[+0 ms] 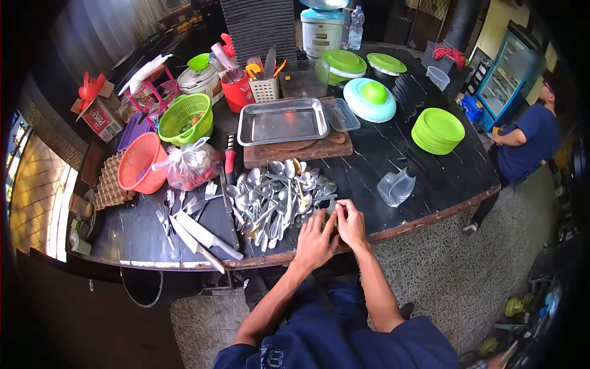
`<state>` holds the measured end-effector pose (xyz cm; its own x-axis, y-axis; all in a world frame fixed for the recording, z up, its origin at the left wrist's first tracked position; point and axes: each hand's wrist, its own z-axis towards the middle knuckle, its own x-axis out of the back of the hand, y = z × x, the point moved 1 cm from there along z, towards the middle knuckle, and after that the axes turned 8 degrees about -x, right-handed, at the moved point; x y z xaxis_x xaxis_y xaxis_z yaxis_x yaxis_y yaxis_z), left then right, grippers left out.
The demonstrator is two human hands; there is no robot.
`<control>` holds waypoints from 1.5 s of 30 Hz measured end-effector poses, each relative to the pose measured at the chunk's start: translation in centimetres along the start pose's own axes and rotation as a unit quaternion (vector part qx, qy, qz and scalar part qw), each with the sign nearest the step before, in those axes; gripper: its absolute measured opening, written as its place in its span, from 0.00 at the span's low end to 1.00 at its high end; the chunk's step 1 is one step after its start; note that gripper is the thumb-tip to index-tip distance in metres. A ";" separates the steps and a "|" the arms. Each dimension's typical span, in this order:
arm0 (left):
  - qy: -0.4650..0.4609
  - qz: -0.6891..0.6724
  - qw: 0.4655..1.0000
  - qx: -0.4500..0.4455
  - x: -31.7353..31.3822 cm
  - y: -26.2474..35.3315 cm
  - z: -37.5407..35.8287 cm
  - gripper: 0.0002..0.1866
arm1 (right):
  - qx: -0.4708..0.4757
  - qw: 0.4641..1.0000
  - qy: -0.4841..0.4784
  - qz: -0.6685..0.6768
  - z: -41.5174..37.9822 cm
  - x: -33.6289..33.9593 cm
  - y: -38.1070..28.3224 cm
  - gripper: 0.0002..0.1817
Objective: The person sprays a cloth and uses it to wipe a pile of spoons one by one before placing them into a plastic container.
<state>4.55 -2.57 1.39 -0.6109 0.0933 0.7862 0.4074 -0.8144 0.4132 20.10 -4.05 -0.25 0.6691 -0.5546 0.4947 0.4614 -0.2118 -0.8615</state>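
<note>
A heap of metal spoons (286, 197) lies near the front edge of the table. At its right end my left hand (314, 240) and my right hand (352, 226) meet, almost touching. Between their fingertips shows a bit of grey metal, seemingly a spoon (332, 205); the fingers hide most of it. Both hands have bent fingers closed around it. Left of the heap lie several forks (166, 218) and two knives with broad blades (195, 230), their handles toward the table edge.
Behind the heap, a steel tray (283, 122) rests on a wooden board (298, 154). Green plates (437, 130) and a clear plastic bottle (396, 186) stand to the right. At left are an orange basin (142, 163) and a green basket (186, 120). A person (530, 141) stands beyond the table's right side.
</note>
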 end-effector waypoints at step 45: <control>0.258 -0.637 0.686 0.240 1.7 -1.2 1.9 0.15 | 0.081 0.977 0.182 0.071 12.5 4.1 0.3 0.28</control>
<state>4.34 -0.35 3.18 -0.7876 0.2379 -0.5685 -0.5784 0.0330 0.8151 30.27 3.67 2.94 0.4947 -0.8250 0.2733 0.4858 0.0017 -0.8741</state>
